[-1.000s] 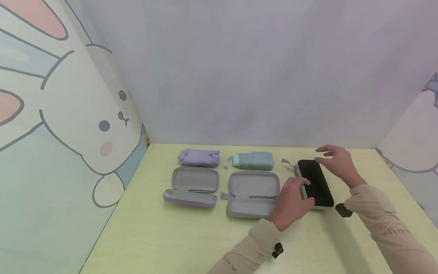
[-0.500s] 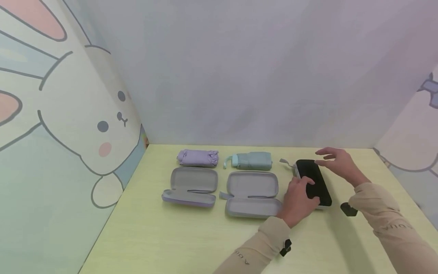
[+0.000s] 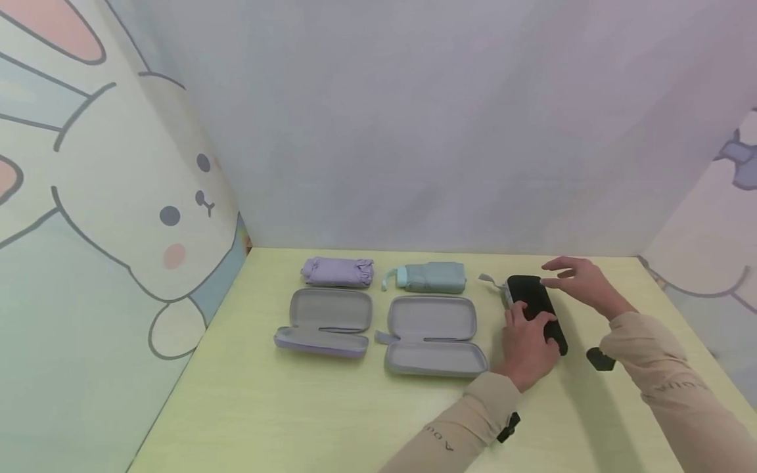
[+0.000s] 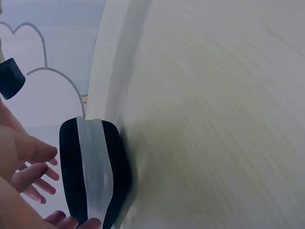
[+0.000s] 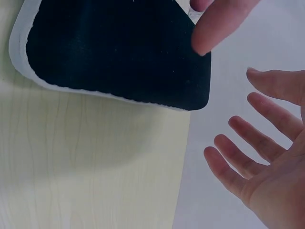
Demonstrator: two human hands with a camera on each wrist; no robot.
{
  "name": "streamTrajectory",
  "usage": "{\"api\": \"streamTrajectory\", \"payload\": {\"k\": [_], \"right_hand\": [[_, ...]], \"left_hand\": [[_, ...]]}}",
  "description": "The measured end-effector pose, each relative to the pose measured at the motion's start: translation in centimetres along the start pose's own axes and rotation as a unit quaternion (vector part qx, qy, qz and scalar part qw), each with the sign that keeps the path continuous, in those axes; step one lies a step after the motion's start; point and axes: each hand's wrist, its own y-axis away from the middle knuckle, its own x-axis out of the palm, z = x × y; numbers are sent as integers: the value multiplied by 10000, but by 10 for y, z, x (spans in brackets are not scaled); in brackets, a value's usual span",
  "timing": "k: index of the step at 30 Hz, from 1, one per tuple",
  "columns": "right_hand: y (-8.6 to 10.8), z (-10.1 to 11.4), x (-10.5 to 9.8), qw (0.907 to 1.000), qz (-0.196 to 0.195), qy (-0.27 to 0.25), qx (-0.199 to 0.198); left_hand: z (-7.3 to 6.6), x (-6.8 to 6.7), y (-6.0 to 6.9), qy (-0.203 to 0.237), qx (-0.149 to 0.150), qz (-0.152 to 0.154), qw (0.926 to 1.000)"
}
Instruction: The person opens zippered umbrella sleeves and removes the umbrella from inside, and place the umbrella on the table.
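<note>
A black oblong zip case (image 3: pixel 528 293) lies closed at the right of the table, a grey strap (image 3: pixel 492 281) at its far left corner. Over its near half is my left hand (image 3: pixel 527 351), fingers bent and spread; the thumb and index finger reach over the top and other fingers lie by the left side. In the left wrist view, fingertips (image 4: pixel 71 223) meet the lower edge of the case (image 4: pixel 96 167); firm contact is unclear. Beside the far right corner hovers my right hand (image 3: pixel 582 286), fingers apart. The right wrist view shows this palm (image 5: pixel 279 167) holding nothing.
Two grey-lined cases lie unfolded: a purple one (image 3: pixel 331 309) at left and a grey one (image 3: pixel 432 318) in the middle. Behind them are a rolled purple folding umbrella (image 3: pixel 337 272) and a pale blue one (image 3: pixel 434 277) with a strap. A wall (image 3: pixel 437 131) rises behind the table.
My left hand has slid rightward over the near part of the black case, covering more of its top. The right hand has hardly moved. The whole view has shifted slightly.
</note>
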Motion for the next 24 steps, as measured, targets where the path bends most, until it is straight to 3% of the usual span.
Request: {"api": "streamTrajectory", "payload": {"k": [5, 12, 15, 24], "right_hand": [[1, -5, -2, 9999, 44, 90, -3], [2, -9, -1, 9996, 177, 2, 201], [3, -12, -1, 9995, 194, -9, 265], [2, -28, 0, 9992, 154, -226, 284]], "left_hand": [[-3, 8, -1, -508, 54, -115, 9986], [-10, 14, -5, -799, -282, -229, 9961], [-11, 16, -7, -789, -385, -244, 9958], [-5, 18, -8, -179, -809, -219, 9963]]}}
